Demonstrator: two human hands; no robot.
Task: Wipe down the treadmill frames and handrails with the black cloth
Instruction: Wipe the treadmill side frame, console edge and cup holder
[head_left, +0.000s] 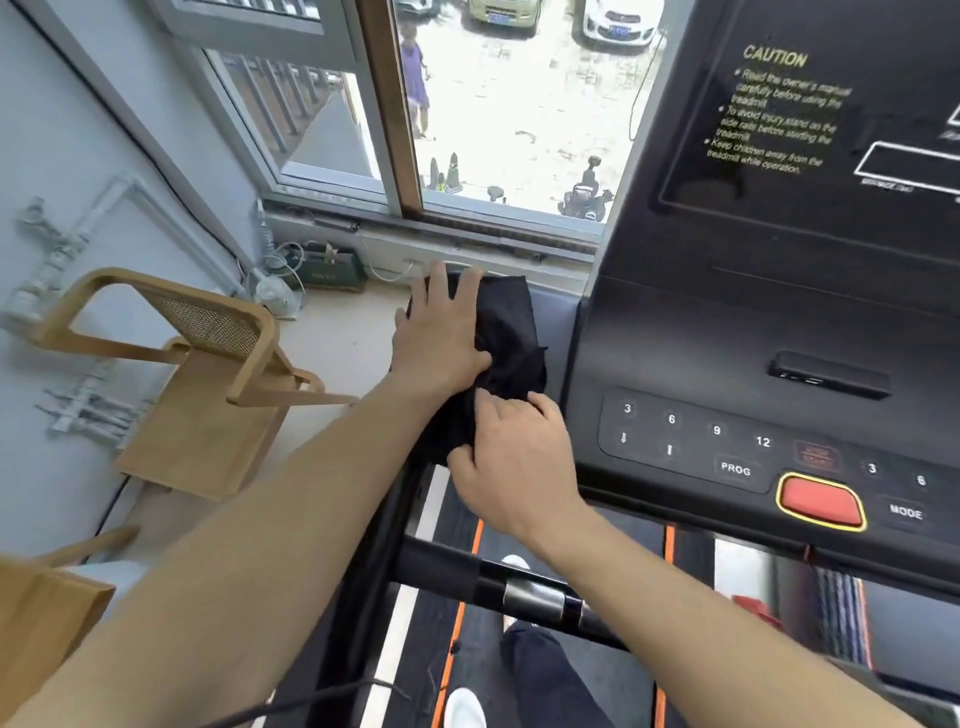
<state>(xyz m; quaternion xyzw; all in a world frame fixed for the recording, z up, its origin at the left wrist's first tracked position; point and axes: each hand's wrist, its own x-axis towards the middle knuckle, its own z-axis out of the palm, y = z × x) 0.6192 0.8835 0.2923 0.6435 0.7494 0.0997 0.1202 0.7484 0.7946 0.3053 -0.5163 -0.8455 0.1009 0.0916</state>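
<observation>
The black cloth (506, 338) lies bunched over the treadmill's left frame arm (558, 332), just left of the black console (727, 364). My left hand (441, 338) presses flat on the cloth's left side, fingers spread and pointing away from me. My right hand (511, 457) pinches the cloth's near edge between thumb and fingers. The black handrail crossbar (467, 569) with a silver sensor band runs below my right forearm. The frame part under the cloth is hidden.
A wooden chair (208, 374) stands close on the left, beside the grey wall. A window (467, 130) and its sill with cables and a small green box are straight ahead. The red stop button (821, 499) sits on the console. The treadmill belt and my feet show below.
</observation>
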